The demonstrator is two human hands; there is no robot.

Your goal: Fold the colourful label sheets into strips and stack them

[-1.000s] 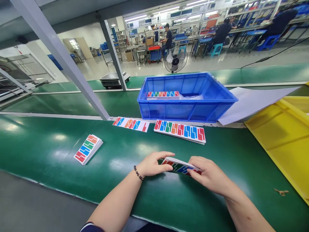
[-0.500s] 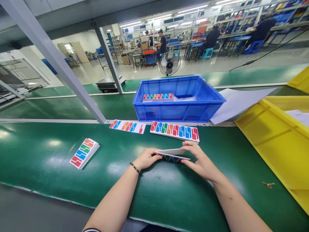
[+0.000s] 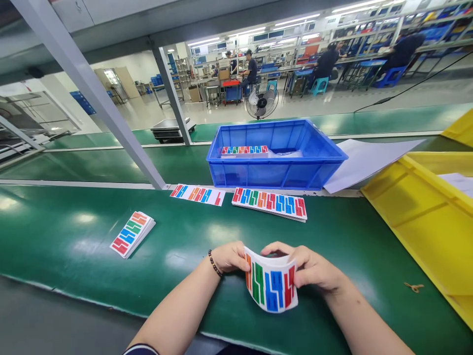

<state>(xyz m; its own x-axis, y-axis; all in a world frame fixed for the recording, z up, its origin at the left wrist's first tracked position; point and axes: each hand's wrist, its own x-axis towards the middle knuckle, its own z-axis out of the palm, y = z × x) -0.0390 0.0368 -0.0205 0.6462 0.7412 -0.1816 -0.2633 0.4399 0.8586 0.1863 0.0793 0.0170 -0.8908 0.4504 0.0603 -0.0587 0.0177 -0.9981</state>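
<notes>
Between both hands a sticker sheet (image 3: 274, 288) with orange, green, blue and red shapes bows outward, its printed face toward me. My left hand (image 3: 232, 257) pinches its left edge, thumb in front and fingers behind. On the right edge my right hand (image 3: 308, 266) has its thumb in front and its fingers curled over the top and behind. Whether it is one sheet or a few together I cannot tell. Beyond the hands lie a long stack of sticker sheets (image 3: 269, 203) and a single sheet with gaps (image 3: 197, 195). A shorter stack (image 3: 133, 234) rests at the left.
A blue bin (image 3: 275, 172) holding more sticker sheets stands behind the stacks. At the right are a tilted yellow bin (image 3: 417, 217), white paper (image 3: 369, 160) and rubber bands (image 3: 414, 287). A metal post (image 3: 111, 118) slants down at left. A fan (image 3: 261, 102) and seated people are farther back.
The sheet, earlier folded and nearly edge-on, has come nearer to me and turned upright, its printed face now showing. Both hands moved down with it and keep hold of its sides.
</notes>
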